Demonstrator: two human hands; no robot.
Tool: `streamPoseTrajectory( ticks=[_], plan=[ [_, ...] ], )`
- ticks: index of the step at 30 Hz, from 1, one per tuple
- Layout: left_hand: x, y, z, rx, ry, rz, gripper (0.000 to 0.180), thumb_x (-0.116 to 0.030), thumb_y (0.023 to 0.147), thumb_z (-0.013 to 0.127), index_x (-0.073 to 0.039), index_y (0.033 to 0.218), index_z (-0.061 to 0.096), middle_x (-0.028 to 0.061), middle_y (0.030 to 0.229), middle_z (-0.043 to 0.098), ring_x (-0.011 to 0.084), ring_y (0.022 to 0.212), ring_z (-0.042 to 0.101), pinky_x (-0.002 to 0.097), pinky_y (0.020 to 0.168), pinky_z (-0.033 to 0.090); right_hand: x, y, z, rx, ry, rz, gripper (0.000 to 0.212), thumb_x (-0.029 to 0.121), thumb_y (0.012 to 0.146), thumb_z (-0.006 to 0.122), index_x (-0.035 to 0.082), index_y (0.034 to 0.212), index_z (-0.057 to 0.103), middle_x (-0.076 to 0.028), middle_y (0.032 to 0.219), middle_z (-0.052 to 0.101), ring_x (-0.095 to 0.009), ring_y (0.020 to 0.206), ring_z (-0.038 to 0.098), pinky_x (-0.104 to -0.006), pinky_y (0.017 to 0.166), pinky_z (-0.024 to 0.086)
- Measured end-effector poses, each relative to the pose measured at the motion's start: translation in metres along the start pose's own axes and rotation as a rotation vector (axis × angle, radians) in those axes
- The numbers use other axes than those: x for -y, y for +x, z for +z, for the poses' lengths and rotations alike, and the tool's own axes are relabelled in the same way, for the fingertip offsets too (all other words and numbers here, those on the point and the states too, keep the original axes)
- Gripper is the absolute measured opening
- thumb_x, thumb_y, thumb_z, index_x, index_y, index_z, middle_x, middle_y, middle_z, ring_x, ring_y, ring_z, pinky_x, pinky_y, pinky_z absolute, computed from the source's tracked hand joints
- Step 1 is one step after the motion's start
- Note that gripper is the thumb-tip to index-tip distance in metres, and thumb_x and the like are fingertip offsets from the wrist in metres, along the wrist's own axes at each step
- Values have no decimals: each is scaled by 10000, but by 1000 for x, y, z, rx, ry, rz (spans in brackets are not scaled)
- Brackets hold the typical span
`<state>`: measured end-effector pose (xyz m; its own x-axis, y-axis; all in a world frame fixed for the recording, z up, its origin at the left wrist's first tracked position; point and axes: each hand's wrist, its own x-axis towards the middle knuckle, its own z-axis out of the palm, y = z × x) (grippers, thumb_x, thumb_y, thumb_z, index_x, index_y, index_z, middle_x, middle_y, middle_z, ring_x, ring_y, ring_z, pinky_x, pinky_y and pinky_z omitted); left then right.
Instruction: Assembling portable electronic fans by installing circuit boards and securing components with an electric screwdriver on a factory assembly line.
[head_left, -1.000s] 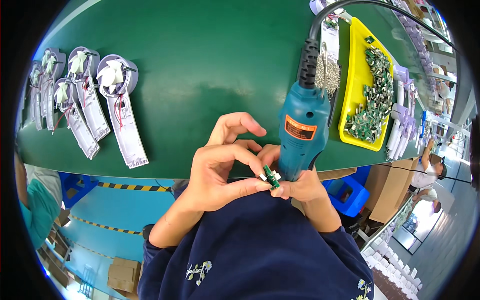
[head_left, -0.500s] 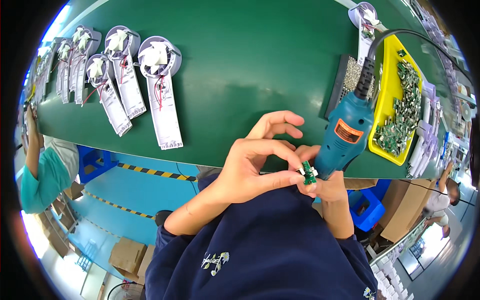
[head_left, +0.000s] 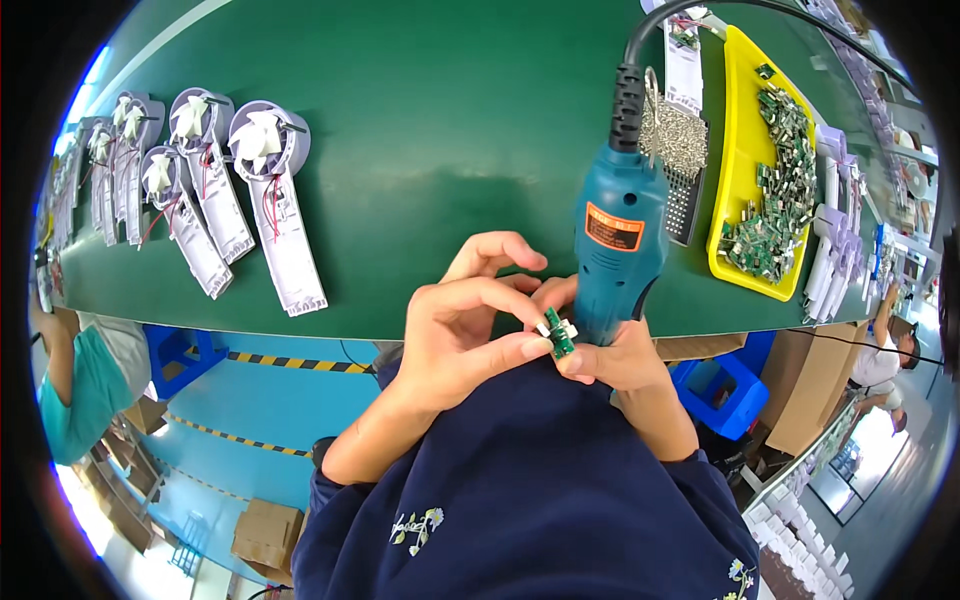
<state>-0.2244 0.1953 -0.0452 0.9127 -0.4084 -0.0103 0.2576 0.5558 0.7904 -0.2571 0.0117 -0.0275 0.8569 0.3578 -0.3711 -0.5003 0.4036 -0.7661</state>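
From my end I have one small green circuit board (head_left: 558, 337) in play, held above the near edge of the green table (head_left: 420, 110), in front of the person's dark shirt (head_left: 510, 500). I read the left hand (head_left: 450, 330) as pinched on it, thumb and index finger closed at its left side. The right hand (head_left: 630, 360) is wrapped around the lower end of one teal electric screwdriver (head_left: 620, 240), its thumb meeting the board's lower right; the tool's tip is hidden from me. To the right I have one yellow tray (head_left: 735, 125), holding a heap of green boards (head_left: 775, 200) too tangled to count, with one loose board (head_left: 765, 71) lying apart at its far end. Just left of the tray sits one black perforated block (head_left: 684, 205), its far part covered by a pile of small silver pieces (head_left: 675, 140), again past counting. On the table's left I count three fan housings (head_left: 275, 230) close by, each with white blades and red wires; more overlap behind them. One part-hidden housing (head_left: 683, 65) lies beyond the block, and several lilac-and-white housings (head_left: 835, 235) lie right of the tray.
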Motion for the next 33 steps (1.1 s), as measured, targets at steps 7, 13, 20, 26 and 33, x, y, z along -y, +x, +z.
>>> streamPoseTrajectory(
  ticks=[7,13,20,26,33],
  plan=[
    [-92,-28,-46,-582,1692,453,446,-2,776,717,16,1201,585,136,1207,574,307,1098,548,397,956,424,9,-1,4,-99,3,-101,391,-54,762,739,-41,1106,554,-119,999,613,-33,516,492,-185,429,367],
    [-82,-20,-48,-382,1827,281,386,4,790,673,-25,1171,616,124,1204,603,319,1118,535,404,981,394,11,0,3,-92,57,-70,385,-48,770,739,-24,1110,560,-95,951,619,-25,512,484,-180,444,365],
    [-48,-16,-6,-210,1565,258,388,17,690,731,-8,1067,642,128,1138,603,333,1069,536,408,941,420,12,-10,1,-180,-83,-66,413,3,765,775,7,1138,597,22,656,563,-22,482,461,-181,439,347],
    [-36,-17,3,-78,1201,245,535,123,670,659,-18,1181,590,156,1124,502,293,981,559,372,840,480,20,-14,-4,-321,-226,-59,399,68,785,787,5,1139,616,32,660,550,-24,488,460,-184,446,351],
    [-51,24,0,69,1454,220,468,79,677,685,-56,1124,655,92,943,499,259,874,508,359,744,456,23,-6,-1,-345,-265,-33,400,101,795,787,13,1149,622,40,663,552,-15,475,446,-185,443,337]
  ],
)
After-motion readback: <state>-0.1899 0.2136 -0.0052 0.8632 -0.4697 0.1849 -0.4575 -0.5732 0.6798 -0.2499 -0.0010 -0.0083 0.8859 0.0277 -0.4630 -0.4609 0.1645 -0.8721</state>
